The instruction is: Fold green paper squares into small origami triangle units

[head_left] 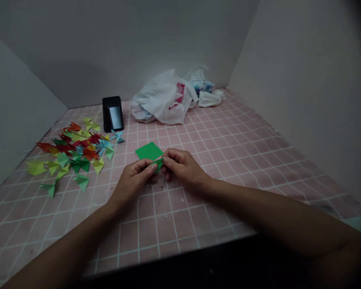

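Note:
A small folded piece of green paper [159, 164] is pinched between my two hands, just above the table. My left hand [136, 176] grips its left side between thumb and fingers. On the other side, my right hand [182, 166] has thumb and forefinger closed on the paper, and the fingertips partly cover its shape. Right behind the hands lies a flat stack of green square paper [149, 151]. Many folded paper cranes [75, 148] in red, orange, yellow, green and light blue are heaped to the left.
A black device with a small screen [113, 114] stands behind the cranes. A crumpled white plastic bag [165, 96] with red print is at the back, beside a blue-and-white tissue pack [202, 85]. The pink checked tablecloth [228, 132] runs to walls on three sides.

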`<state>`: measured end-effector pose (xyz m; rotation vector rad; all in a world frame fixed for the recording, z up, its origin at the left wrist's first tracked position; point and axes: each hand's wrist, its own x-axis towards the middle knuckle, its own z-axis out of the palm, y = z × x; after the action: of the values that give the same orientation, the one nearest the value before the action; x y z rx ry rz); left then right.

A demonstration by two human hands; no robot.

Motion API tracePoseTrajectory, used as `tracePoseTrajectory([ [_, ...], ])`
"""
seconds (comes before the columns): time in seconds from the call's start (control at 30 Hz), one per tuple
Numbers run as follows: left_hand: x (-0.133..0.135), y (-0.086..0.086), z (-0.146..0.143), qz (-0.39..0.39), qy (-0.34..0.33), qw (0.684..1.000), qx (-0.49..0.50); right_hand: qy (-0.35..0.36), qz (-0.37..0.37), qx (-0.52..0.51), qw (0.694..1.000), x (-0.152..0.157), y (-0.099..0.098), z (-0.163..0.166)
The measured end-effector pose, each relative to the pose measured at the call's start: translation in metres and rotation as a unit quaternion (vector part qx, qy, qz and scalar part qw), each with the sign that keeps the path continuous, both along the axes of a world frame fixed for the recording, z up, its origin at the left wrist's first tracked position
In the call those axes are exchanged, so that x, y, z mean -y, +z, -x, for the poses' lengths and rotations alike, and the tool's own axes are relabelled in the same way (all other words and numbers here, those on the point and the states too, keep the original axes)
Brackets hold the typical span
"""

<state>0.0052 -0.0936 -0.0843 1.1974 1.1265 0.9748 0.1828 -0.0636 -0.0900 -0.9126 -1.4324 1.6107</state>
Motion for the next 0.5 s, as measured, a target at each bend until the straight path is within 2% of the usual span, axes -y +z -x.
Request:
tracePoseTrajectory([
  [0.27,0.0015,0.0029,0.0013,-0.066,0.025,0.995,-0.066,0.015,-0.008,0.000,1.000,-0.0016,-0.0038,0.0001],
  [0.5,0.0023,-0.0004,-0.0028,-0.044,0.000,0.999,-0.033,-0.013,0.002,0.013,1.000,0.0015,0.0032,-0.0004],
])
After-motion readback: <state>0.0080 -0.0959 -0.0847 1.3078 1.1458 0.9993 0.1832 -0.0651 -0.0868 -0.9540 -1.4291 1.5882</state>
